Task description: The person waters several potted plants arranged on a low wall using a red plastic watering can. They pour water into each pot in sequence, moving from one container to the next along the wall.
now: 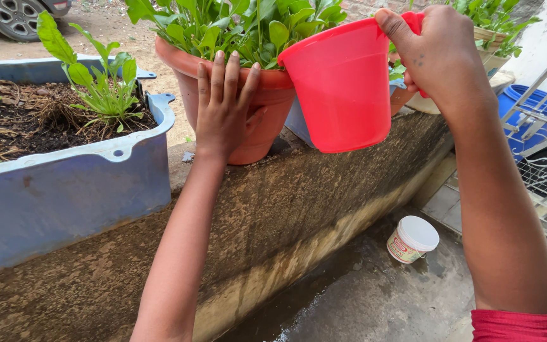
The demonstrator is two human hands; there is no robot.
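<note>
- My left hand (223,104) is raised with the arm stretched up from below; palm flat against the outer wall of the terracotta pot (257,117), fingers straight, close together and pointing up, the tips reaching its rim. It presses the pot, it does not grasp it.
- My right hand (435,54) is lifted high, wrist bent, fingers clamped on the handle of the red plastic mug (340,88).
- The mug hangs in the air above the ledge (324,190), just beside the pot's rim. It is tipped: its long axis slants, mouth up and to the right, base down toward the ledge's front edge.
- The mug is plain, smooth red, widening toward the mouth; I cannot see inside it.
- The pot stands on the ledge's top, full of green leafy plants (235,25), between a blue planter trough (64,190) and more pots farther along.
</note>
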